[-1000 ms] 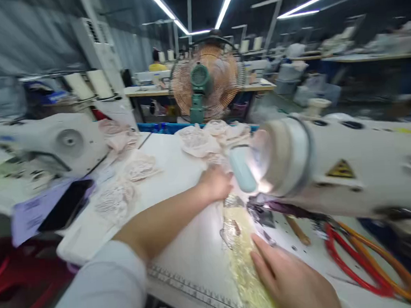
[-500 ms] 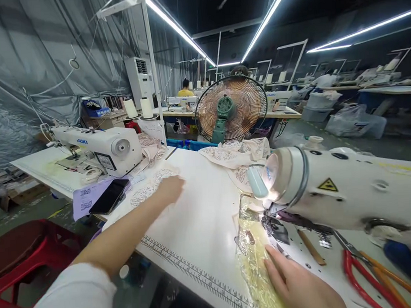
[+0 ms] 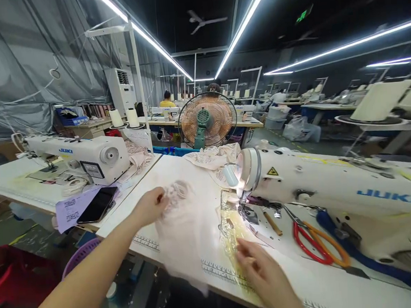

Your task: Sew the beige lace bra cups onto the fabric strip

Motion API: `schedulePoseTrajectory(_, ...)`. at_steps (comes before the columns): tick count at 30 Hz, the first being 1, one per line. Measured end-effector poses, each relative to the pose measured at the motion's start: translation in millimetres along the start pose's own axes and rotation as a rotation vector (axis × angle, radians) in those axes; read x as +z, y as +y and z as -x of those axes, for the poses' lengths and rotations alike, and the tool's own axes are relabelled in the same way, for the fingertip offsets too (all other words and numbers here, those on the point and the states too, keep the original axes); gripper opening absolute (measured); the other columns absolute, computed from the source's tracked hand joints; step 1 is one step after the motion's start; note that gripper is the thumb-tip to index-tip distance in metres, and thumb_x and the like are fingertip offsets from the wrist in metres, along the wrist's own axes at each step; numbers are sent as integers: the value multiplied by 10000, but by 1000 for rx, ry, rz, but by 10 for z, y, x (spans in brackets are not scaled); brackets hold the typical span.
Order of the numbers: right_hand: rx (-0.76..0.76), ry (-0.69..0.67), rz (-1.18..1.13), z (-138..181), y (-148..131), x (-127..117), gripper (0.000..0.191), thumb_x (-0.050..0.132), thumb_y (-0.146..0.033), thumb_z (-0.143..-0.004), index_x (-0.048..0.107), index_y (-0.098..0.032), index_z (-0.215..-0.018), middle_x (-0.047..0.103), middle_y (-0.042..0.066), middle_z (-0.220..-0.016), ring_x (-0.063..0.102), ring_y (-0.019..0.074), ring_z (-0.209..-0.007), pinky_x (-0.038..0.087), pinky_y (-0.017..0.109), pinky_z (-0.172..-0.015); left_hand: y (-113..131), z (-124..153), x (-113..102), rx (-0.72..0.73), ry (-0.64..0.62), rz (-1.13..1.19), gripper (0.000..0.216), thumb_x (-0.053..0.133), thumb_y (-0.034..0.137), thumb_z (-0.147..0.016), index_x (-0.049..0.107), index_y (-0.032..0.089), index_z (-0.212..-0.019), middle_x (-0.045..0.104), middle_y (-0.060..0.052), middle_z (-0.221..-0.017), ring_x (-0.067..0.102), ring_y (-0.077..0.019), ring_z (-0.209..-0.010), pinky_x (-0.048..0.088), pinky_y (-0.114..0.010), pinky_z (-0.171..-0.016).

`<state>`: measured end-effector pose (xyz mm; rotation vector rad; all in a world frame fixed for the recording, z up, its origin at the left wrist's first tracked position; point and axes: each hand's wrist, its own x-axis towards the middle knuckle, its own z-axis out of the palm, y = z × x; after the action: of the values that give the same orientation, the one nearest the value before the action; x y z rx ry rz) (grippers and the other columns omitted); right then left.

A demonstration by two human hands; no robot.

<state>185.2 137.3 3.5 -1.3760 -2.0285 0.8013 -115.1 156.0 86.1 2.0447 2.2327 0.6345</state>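
Note:
My left hand [image 3: 150, 206] is closed on a pale pink lace piece [image 3: 181, 230], which hangs blurred above the white table [image 3: 178, 169]. My right hand [image 3: 260, 272] rests with loosely spread fingers at the near edge of the yellowish clear sheet [image 3: 231, 229] that lies under the needle of the white Juki sewing machine [image 3: 332, 183]. The machine's lamp glows at its left end.
Red and orange scissors [image 3: 317, 242] and a wooden-handled tool [image 3: 273, 223] lie by the needle. A lace pile [image 3: 214, 157] sits at the table's back. A phone [image 3: 97, 204] on lilac papers, a second Juki machine [image 3: 80, 157] and a fan [image 3: 206, 119] stand left and behind. Other people work far back.
My left hand has lifted a lace piece off the table's left side and swung it toward the middle. My right hand has slid slightly back along the sheet. The head camera has tilted up.

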Motion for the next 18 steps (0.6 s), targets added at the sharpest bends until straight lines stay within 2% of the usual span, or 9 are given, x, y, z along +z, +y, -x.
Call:
schedulePoseTrajectory(1,-22,-2,-138,103,-68,71,514,336,-514,-879,516,-167,-1213,595,149,-1196,612,222,-1006,520,305,-762,161,80,61,48,-33,47,177,459,271,-807,389,202,-659,445,49,-587,476,-122,-578,364,-227,-551)
schedulePoseTrajectory(3,-76,-66,-303,289,-214,182,595,394,-556,-847,455,-172,-1297,525,148,-1307,542,241,-1140,462,342,-912,427,254,234,143,-124,240,166,451,261,-774,366,206,-642,405,60,-555,432,-113,-521,331,-221,-500)
schedulePoseTrajectory(5,-114,-191,-407,416,-329,226,618,463,-578,-812,495,-177,-1281,544,132,-1294,491,279,-1196,376,403,-1004,605,415,439,193,-202,374,156,441,259,-748,350,211,-631,378,61,-544,396,-116,-502,300,-229,-481)
schedulePoseTrajectory(8,-11,-392,-669,506,-345,225,571,528,-573,-792,585,-171,-1193,617,110,-1200,543,290,-1127,401,418,-970,732,602,707,175,-267,443,163,434,249,-738,329,211,-619,377,52,-559,387,-124,-530,306,-240,-507)
schedulePoseTrajectory(10,109,-379,-874,541,-268,243,539,579,-542,-780,606,-157,-1157,648,106,-1143,580,268,-1070,421,400,-943,744,707,823,146,-335,549,160,450,262,-752,360,208,-631,391,48,-567,401,-126,-542,326,-239,-516)
schedulePoseTrajectory(12,202,-246,-1048,573,-186,287,506,659,-489,-739,624,-153,-1116,672,102,-1091,600,254,-1036,409,402,-952,700,818,885,98,-397,747,155,493,313,-772,429,203,-684,423,44,-575,425,-125,-540,352,-233,-510)
schedulePoseTrajectory(14,254,-148,-1225,593,-140,323,481,739,-424,-673,648,-153,-1061,696,97,-1024,626,251,-984,404,417,-950,600,944,904,6,-433,957,239,513,409,-805,475,197,-702,439,41,-550,423,-117,-501,368,-226,-486)
schedulePoseTrajectory(16,270,-158,-1409,595,-129,321,481,775,-396,-621,666,-144,-1016,711,99,-960,643,265,-943,414,436,-929,472,1073,898,-109,-468,1055,400,467,506,-845,482,183,-609,420,36,-492,392,-102,-444,382,-225,-462)
schedulePoseTrajectory(18,239,-248,-1491,584,-121,277,516,774,-426,-593,674,-124,-999,711,113,-933,644,290,-944,421,448,-916,366,1191,889,-182,-510,1031,439,440,500,-883,555,154,-639,509,8,-566,470,-110,-493,450,-244,-517)
